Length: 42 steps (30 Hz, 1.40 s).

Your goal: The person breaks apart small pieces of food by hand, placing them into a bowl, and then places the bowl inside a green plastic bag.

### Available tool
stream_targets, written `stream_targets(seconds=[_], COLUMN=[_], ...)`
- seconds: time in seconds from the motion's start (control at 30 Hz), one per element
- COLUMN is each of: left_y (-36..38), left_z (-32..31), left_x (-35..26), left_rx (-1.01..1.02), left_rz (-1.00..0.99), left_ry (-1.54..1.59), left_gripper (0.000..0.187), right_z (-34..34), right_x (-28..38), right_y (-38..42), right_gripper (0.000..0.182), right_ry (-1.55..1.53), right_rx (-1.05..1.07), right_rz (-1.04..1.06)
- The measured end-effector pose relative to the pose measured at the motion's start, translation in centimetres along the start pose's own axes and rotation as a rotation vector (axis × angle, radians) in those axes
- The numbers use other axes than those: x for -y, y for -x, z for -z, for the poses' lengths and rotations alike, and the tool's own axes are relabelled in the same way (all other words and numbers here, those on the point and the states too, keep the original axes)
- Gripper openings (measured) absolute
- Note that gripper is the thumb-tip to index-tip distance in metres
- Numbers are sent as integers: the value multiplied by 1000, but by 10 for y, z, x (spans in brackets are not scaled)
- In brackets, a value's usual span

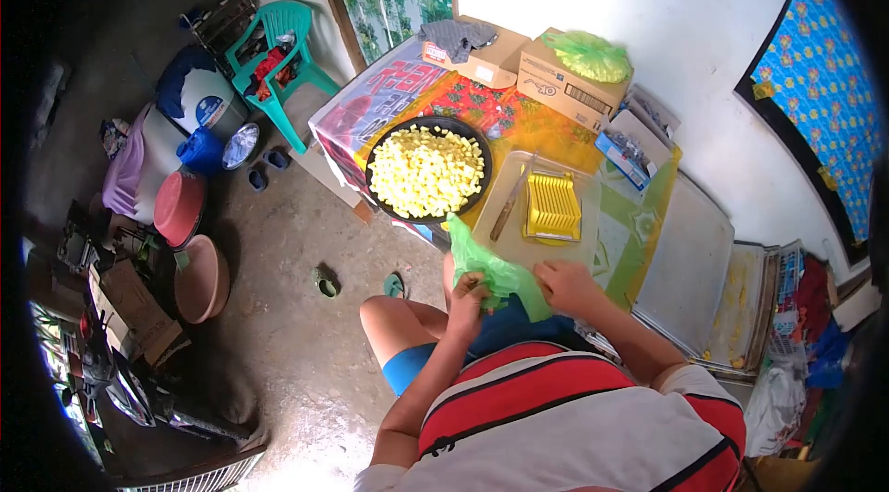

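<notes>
Over my lap, a thin green plastic bag (495, 270) is stretched between both hands. My left hand (468, 296) pinches its left side, and my right hand (563, 286) has closed fingers on its right edge. Just beyond, a pale rectangular tray (505, 249) carries a yellow slotted slicer (554, 205) and a long knife (512, 200). Left of that, small pale-yellow cut pieces (426, 173) are heaped on a round black pan (484, 186).
At the table's back stand a cardboard box (569, 85) topped by another green bag (590, 55) and an open carton (495, 57). Large flat trays (681, 251) lean at right. A green chair (282, 57), basins (202, 279) and footwear (326, 281) are on the left.
</notes>
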<state>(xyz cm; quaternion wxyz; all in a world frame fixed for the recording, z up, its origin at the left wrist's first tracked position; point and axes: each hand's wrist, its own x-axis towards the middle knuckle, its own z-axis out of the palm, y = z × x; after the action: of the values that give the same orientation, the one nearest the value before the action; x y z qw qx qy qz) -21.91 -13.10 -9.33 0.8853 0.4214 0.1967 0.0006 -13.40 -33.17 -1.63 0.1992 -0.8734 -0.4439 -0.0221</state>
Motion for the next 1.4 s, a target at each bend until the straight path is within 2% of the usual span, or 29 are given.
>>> stream_targets(seconds=[0.2, 0.3, 0.4, 0.5, 0.6, 0.63, 0.7, 0.93, 1.1, 1.2, 1.27, 1.37, 1.4], left_y=[-11, -16, -28, -34, -31, -29, -26, -20, -12, 7, 18, 27, 27], left_z=[-31, -43, -32, -25, -24, -25, -28, -27, -22, -29, -29, -22, -20], left_x=[2, 8, 13, 16, 10, 7, 3, -3, -17, -36, -38, -31, -31], left_rx=[-38, -65, -74, -75, -40, -36, -25, -14, 55, 110, 130, 174, 193], left_rz=[201, 189, 250, 234, 246, 243, 235, 119, 12, -105, -126, 9, 77], left_ry=[-20, -115, -40, 41, 14, 7, -7, -62, -157, -146, -119, -171, -206], left_gripper=[23, 22, 20, 18, 18, 19, 20, 24, 40, 48, 51, 51, 50], right_z=[-17, -13, 1, -15, -21, -18, -9, -21, -24, -7, -14, 5, 1], right_x=[-4, -8, -6, -35, -45, -52, -68, -55, -61, -50, -57, -45, -43], right_y=[13, 18, 23, 38, 48, 51, 55, 50, 25, -15, -46, -102, -123], right_gripper=[19, 23, 43, 53, 46, 46, 46, 51, 50, 49, 50, 52, 51], right_ry=[-32, -51, -22, 0, -1192, -1444, -1927, -1859, -1840, -1818, -1775, -1844, -1866], right_rx=[-23, 13, -263, -526, -506, -349, 8, -48, -62, -132, -37, 183, 194], right_rz=[-15, 3, -79, -379, -978, -1003, -1014, -864, -720, -762, -671, -595, -550])
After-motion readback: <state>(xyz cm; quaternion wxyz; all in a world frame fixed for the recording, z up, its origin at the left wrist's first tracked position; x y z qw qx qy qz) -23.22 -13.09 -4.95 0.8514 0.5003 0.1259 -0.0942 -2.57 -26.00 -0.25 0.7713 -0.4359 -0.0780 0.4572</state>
